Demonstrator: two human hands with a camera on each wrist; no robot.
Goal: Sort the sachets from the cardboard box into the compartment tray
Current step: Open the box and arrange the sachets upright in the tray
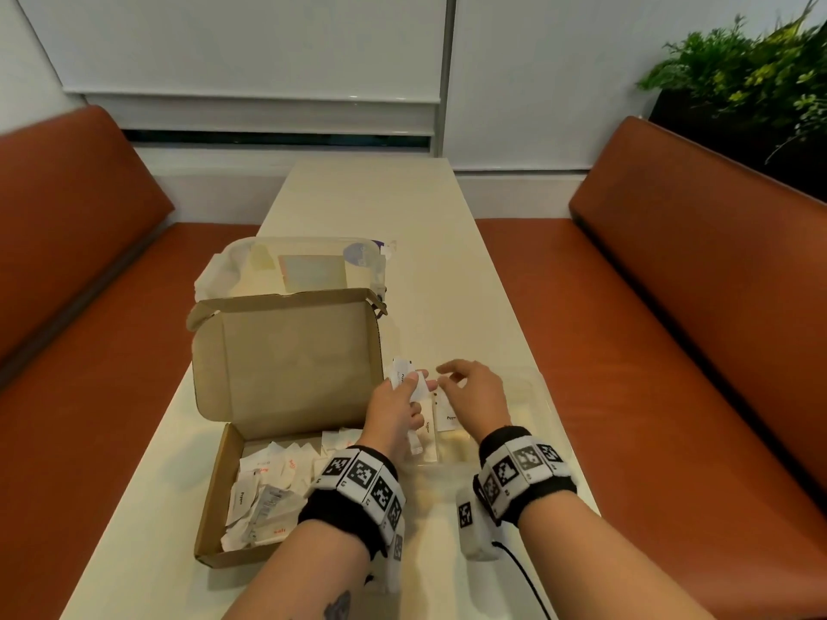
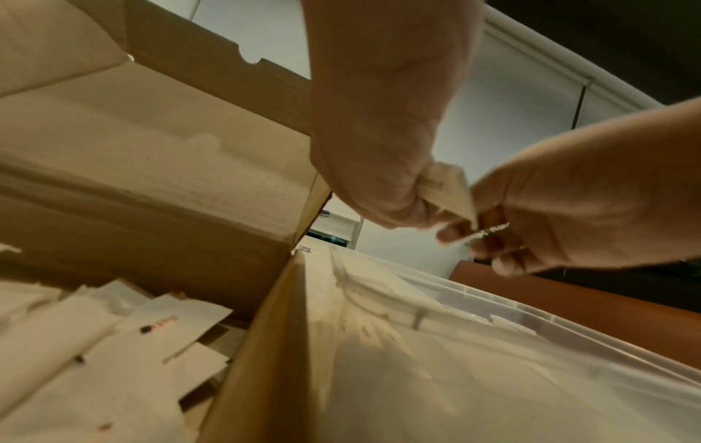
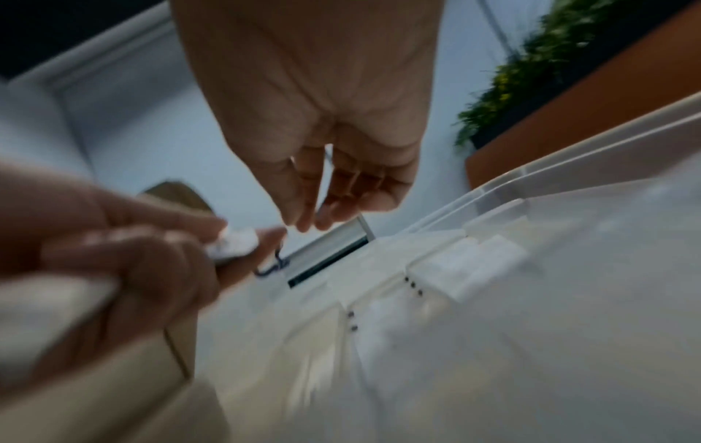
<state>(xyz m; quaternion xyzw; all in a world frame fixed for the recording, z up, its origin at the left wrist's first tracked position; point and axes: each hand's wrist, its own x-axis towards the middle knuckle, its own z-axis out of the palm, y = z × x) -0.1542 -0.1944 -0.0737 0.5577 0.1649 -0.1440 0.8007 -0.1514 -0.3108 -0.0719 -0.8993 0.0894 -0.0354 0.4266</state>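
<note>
The left hand [image 1: 394, 411] grasps a bunch of white sachets [image 1: 408, 379] above the clear compartment tray [image 1: 539, 396], at 3 o'clock of the open cardboard box [image 1: 223, 476]. The right hand [image 1: 474, 391], fingers loose, holds nothing, just beside the bunch.

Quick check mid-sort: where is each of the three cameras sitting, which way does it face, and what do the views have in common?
Head: worn high, facing forward and down at the table, cardboard box, both forearms.
Left wrist: low beside the box wall, looking along the left hand, which grips sachets.
Right wrist: low over the compartment tray, looking along the empty right hand.
Shared: both wrist views show both hands.
</note>
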